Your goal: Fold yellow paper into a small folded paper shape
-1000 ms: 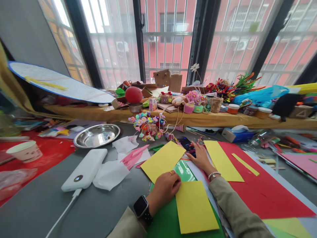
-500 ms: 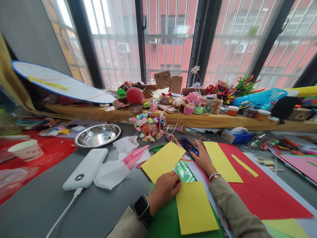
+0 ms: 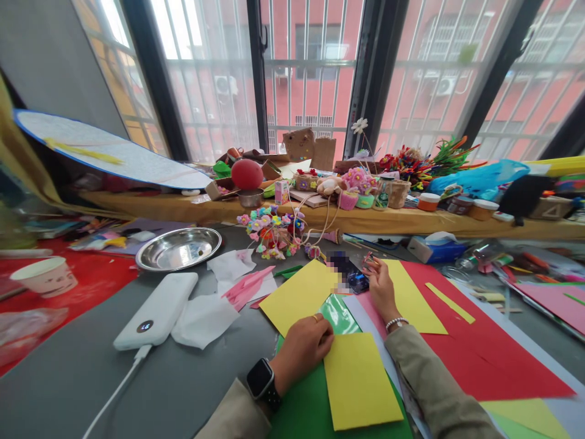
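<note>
A grey table [image 3: 91, 372] is crowded with craft paper. A red sheet [image 3: 479, 360] spreads toward its right edge. At the near edge, a yellow sheet [image 3: 359, 381] lies on green card [image 3: 306, 414], pinned flat by the left hand [image 3: 304, 347], fingers curled and pressing its top corner. The right hand [image 3: 381, 286] reaches farther in, fingers loosely bent, touching a phone [image 3: 351, 274] lying flat beside another yellow sheet.
</note>
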### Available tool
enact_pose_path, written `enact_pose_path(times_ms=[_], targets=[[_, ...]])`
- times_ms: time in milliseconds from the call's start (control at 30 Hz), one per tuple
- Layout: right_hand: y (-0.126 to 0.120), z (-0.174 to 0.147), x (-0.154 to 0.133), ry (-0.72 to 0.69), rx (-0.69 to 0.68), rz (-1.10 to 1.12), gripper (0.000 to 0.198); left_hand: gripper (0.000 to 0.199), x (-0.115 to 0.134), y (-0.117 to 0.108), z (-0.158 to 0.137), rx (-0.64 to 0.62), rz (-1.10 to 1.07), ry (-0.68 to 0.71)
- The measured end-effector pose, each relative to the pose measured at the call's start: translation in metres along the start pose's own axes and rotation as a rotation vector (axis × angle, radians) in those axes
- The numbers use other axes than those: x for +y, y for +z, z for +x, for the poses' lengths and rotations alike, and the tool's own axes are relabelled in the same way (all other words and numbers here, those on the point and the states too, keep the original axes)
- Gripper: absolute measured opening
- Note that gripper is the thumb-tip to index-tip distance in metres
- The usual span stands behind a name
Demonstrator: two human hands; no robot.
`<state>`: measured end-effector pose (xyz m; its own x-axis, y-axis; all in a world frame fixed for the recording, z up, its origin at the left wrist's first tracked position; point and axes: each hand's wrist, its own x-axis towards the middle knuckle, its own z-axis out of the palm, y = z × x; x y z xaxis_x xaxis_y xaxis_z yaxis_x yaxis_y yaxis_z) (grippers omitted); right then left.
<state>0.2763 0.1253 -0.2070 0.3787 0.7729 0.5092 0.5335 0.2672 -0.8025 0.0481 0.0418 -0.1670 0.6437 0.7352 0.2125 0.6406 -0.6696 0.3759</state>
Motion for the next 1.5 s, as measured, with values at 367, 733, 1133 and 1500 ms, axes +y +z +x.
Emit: enact_pose_path(times_ms=[367, 733, 1133, 1500], targets=[[0.001, 0.000, 0.001, 0.006, 0.005, 0.062, 0.038, 0.011, -0.002, 0.002, -0.001, 0.008, -0.022, 0.005], [0.002, 0.002, 0.009, -0.036, -0.015, 0.025, 0.042, 0.011, -0.001, 0.001, 0.000, -0.005, -0.024, 0.001], [0.005, 0.007, 0.006, -0.040, -0.021, -0.106, 0.033, 0.010, 0.001, -0.002, 0.000, -0.018, -0.018, -0.022], [0.010, 0.013, -0.007, -0.123, -0.205, -0.237, 0.037, 0.009, -0.001, 0.002, -0.001, 0.008, -0.007, -0.011]])
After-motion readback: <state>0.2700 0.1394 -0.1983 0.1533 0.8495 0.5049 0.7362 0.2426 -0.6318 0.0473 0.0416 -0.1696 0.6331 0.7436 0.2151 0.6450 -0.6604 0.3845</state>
